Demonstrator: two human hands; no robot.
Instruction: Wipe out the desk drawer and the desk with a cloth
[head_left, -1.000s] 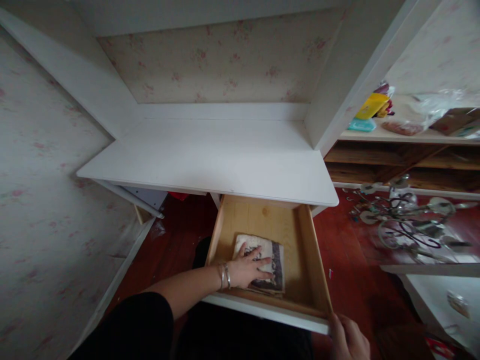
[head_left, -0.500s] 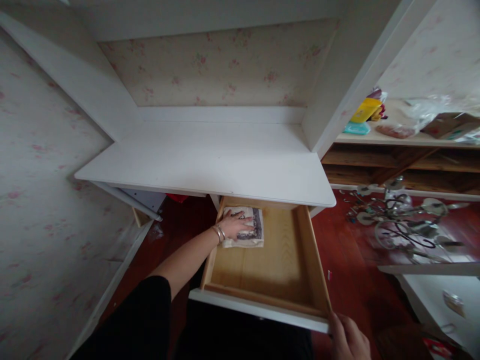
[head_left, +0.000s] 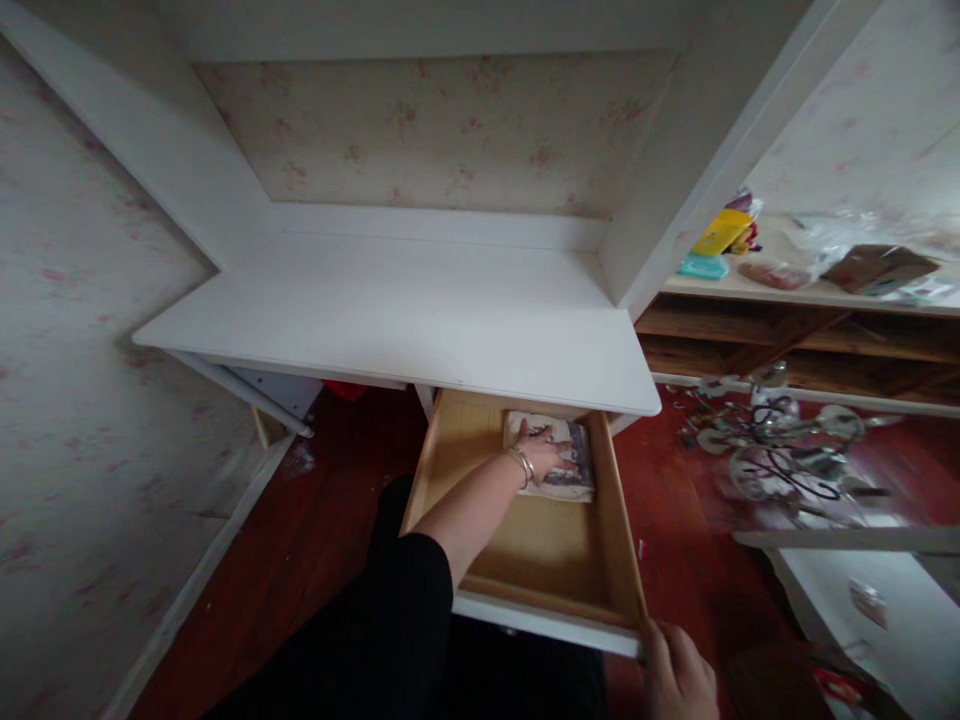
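Note:
My left hand (head_left: 545, 456) lies flat with spread fingers on a folded cloth (head_left: 574, 488), cream with a dark printed patch. The cloth rests on the wooden bottom of a pulled-out drawer (head_left: 517, 560), against its right side. A bracelet circles my left wrist. At the drawer's front right corner, my right hand (head_left: 679, 672) is closed around the edge of the white front; part of that hand is cut off by the frame's bottom.
Above the drawer is a white desk (head_left: 420, 310) with a hutch. To the right, a low shelf (head_left: 750, 330) bears plastic bags and a yellow packet (head_left: 721, 232). A chandelier (head_left: 795, 450) lies on the red floor (head_left: 667, 520). Floral-papered wall (head_left: 67, 400) stands at left.
My left hand and the cloth under it have moved from the drawer's left side to its right side. My right hand stays on the drawer's corner. The view has shifted slightly.

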